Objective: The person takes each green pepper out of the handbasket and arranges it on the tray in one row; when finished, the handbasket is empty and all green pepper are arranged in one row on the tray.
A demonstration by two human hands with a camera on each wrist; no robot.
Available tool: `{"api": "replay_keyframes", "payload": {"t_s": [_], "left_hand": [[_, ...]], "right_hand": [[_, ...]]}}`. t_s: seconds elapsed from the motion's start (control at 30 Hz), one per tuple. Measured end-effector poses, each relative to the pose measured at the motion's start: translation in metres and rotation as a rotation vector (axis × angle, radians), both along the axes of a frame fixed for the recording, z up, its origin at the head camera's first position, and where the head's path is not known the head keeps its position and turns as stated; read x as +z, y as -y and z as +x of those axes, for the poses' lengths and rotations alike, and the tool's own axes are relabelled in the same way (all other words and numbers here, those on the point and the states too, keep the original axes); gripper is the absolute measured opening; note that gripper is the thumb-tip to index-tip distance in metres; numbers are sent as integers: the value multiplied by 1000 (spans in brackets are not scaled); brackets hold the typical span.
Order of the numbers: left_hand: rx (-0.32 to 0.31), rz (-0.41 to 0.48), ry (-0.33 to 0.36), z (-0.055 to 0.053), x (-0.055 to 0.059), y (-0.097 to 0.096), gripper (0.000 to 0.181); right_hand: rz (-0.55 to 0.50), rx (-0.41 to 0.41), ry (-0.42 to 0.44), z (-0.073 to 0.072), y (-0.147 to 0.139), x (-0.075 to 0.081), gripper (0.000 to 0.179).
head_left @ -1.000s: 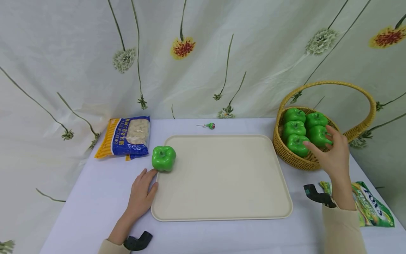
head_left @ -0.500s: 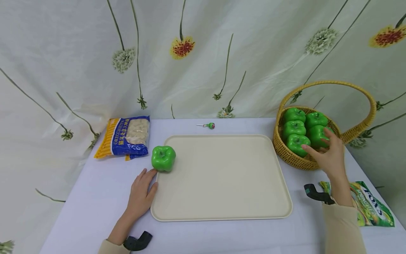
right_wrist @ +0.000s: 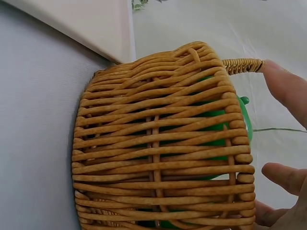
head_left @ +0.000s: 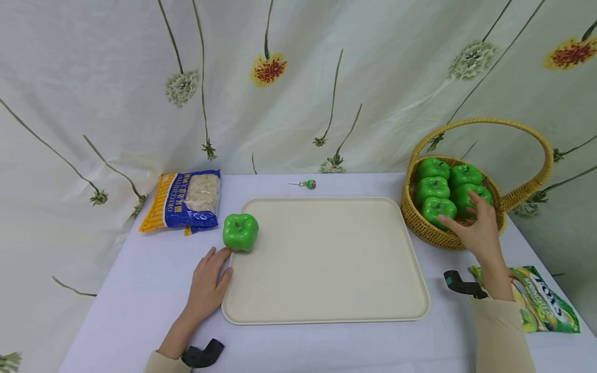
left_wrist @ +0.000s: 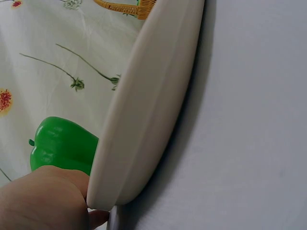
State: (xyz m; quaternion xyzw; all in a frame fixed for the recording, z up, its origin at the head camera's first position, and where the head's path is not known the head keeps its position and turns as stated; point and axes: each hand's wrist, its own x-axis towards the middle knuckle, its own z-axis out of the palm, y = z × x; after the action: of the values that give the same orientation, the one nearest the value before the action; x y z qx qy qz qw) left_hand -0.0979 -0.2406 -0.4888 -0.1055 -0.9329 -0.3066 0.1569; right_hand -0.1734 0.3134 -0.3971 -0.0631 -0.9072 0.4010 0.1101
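My left hand lies with relaxed fingers at the left edge of the cream tray. A green bell pepper sits on the tray's upper left corner, just beyond the fingertips. Over the near side of the wicker basket, my right hand hovers with thumb and fingers spread apart and nothing between them. Several green bell peppers fill the basket; the fingers overlap the nearest right one in the head view. From the right wrist, the thumb and fingers show just past the basket's rim.
A blue and yellow pasta bag lies at the back left. Behind the tray is a small lollipop. A green snack packet lies at the right, partly under my right forearm. The basket's tall handle arches above the peppers.
My right hand has drifted a little left and toward the near rim of the basket. The left hand, tray and peppers have stayed where they were.
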Motion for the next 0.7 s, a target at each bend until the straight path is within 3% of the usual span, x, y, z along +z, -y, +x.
{"api": "replay_keyframes", "payload": {"t_s": [0.7], "left_hand": [[2, -4, -16, 0, -1, 0, 44]], "right_hand": [[159, 76, 59, -3, 7, -3, 89]]}}
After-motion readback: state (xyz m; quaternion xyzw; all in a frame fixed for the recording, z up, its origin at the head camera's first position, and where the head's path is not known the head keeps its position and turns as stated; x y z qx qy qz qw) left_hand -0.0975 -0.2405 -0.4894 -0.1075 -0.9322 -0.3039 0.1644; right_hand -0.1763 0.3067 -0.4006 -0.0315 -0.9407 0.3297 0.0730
